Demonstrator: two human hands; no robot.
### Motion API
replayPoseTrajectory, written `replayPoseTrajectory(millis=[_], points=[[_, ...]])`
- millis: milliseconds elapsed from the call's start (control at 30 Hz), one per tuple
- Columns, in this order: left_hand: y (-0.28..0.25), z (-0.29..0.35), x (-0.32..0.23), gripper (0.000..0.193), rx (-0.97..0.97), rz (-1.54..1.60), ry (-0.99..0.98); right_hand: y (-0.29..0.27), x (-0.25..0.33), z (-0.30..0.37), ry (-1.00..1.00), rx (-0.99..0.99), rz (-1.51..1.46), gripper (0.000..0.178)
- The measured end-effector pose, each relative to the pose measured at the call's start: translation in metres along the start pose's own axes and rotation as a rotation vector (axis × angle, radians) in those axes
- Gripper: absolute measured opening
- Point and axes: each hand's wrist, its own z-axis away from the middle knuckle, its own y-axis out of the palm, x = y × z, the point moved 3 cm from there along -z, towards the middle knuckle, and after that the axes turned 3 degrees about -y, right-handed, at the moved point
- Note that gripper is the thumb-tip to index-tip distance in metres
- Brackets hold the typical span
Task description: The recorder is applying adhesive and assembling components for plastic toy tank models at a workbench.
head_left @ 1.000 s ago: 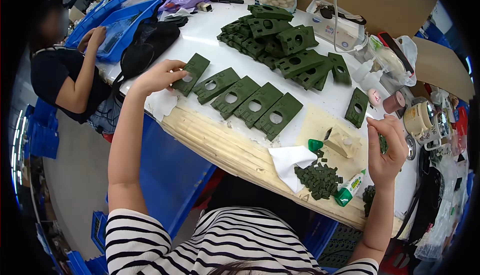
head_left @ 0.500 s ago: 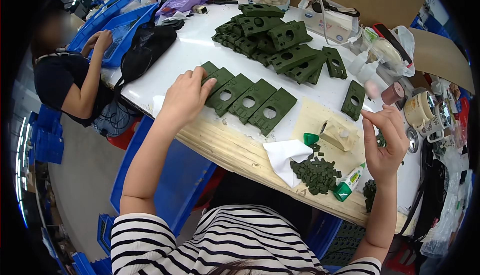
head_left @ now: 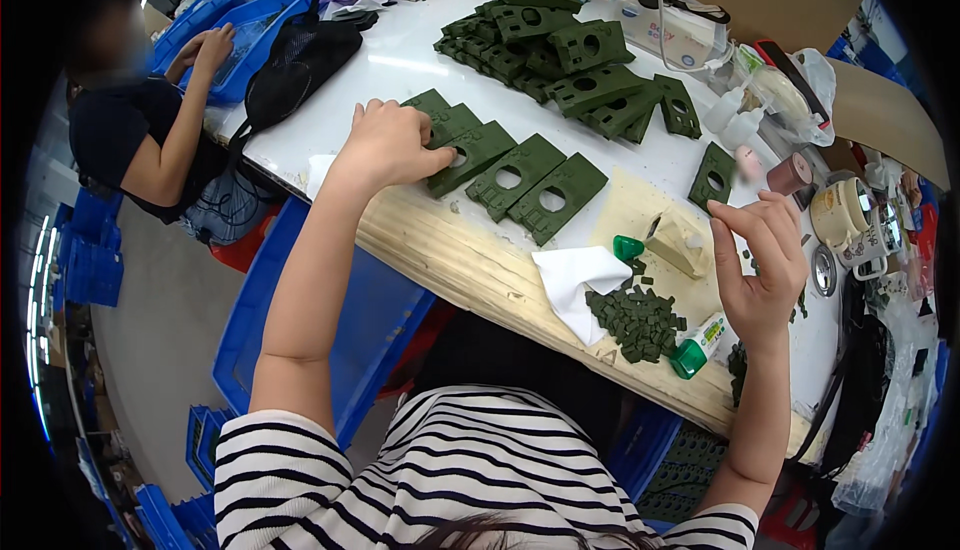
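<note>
My left hand (head_left: pixel 385 147) is closed at the left end of a row of flat dark green plastic plates, each with a round hole. Its thumb rests on one green plate (head_left: pixel 484 148), beside the hole; this plate is slightly tilted and overlaps its neighbour. The plates on the right of the row, such as the end plate (head_left: pixel 570 190), lie flat. Raised over the table's right side, my right hand (head_left: pixel 765 275) has thumb and index finger pinched together. Whatever is between those fingertips is too small to make out. A single green plate (head_left: pixel 712 172) lies just beyond it.
Behind the row is a heap of green plates (head_left: pixel 560 55). Nearer me lie small green pieces (head_left: pixel 637 322), a white cloth (head_left: pixel 575 285), a green-and-white glue tube (head_left: pixel 697 348) and a cream block (head_left: pixel 673 246). Cups (head_left: pixel 840 212) stand right; a co-worker (head_left: pixel 140 145) sits left.
The left hand has shifted along the row's left end, and one plate there now sits tilted over its neighbour. The right hand has moved slightly left, still pinched. The view has shifted a little.
</note>
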Motion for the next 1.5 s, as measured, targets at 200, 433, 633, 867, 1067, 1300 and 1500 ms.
replayPoseTrajectory(millis=[200,433,633,867,1067,1300,1500], points=[[-0.001,0.005,0.019,0.040,-0.280,0.074,0.059,0.016,0.023,-0.011,0.144,0.082,-0.236,0.012],[-0.058,0.074,0.053,0.033,-0.540,0.224,0.049,0.091,0.087,-0.030,-0.036,0.497,-0.055,0.037],[-0.040,0.178,0.118,0.027,-0.416,0.307,-0.147,0.144,0.094,-0.036,0.037,0.714,0.249,0.037],[0.074,0.220,0.194,0.043,-0.054,0.190,-0.560,0.145,0.100,-0.050,0.070,0.708,0.197,0.029],[0.132,0.192,0.200,0.046,0.007,0.198,-0.615,0.114,0.182,-0.051,-0.128,0.461,-0.128,0.025],[0.171,0.143,0.218,0.048,-0.010,0.058,-0.604,0.232,0.279,0.027,-0.169,0.706,-0.334,0.025],[0.183,0.135,0.208,0.050,0.182,0.085,-0.655,0.321,0.270,0.038,-0.069,0.758,-0.113,0.017]])
